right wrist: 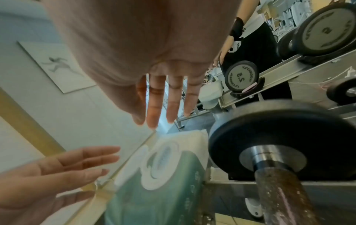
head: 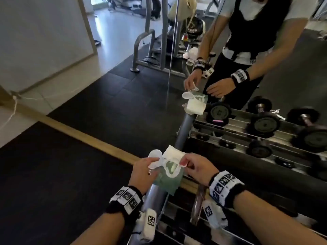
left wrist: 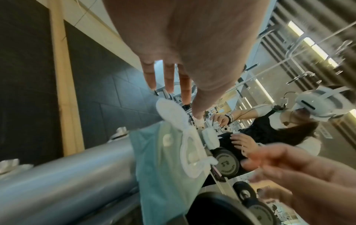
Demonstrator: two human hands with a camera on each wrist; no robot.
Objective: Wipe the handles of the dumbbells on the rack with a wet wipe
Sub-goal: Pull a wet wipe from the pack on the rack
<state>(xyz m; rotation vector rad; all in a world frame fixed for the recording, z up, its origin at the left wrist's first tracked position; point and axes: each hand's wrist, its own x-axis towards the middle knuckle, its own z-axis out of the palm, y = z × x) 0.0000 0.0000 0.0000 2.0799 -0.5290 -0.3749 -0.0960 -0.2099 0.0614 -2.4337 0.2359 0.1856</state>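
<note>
A green and white pack of wet wipes [head: 169, 181] [left wrist: 163, 175] [right wrist: 154, 190] lies on the silver end post of the dumbbell rack [head: 154, 197], its white flip lid [head: 155, 156] [left wrist: 169, 112] standing open. My left hand [head: 145, 168] has its thumb on the lid, with the fingers [left wrist: 167, 76] held straight. The thumb of my right hand [head: 192, 167] reaches the rim of the opening, while its fingers [right wrist: 154, 106] stay straight above the pack. No wipe shows between them. Just right of the pack lies a dumbbell with a black plate [right wrist: 289, 144] and a brownish handle [head: 198, 204] [right wrist: 285, 197].
A wall mirror stands right behind the rack, bordered by a wooden strip [head: 88, 137]. It reflects me, the pack and several dumbbells [head: 265, 123] on sloped rails. Black rubber floor [head: 53, 174] lies to the left. A weight machine's frame [head: 145, 50] shows in the mirror.
</note>
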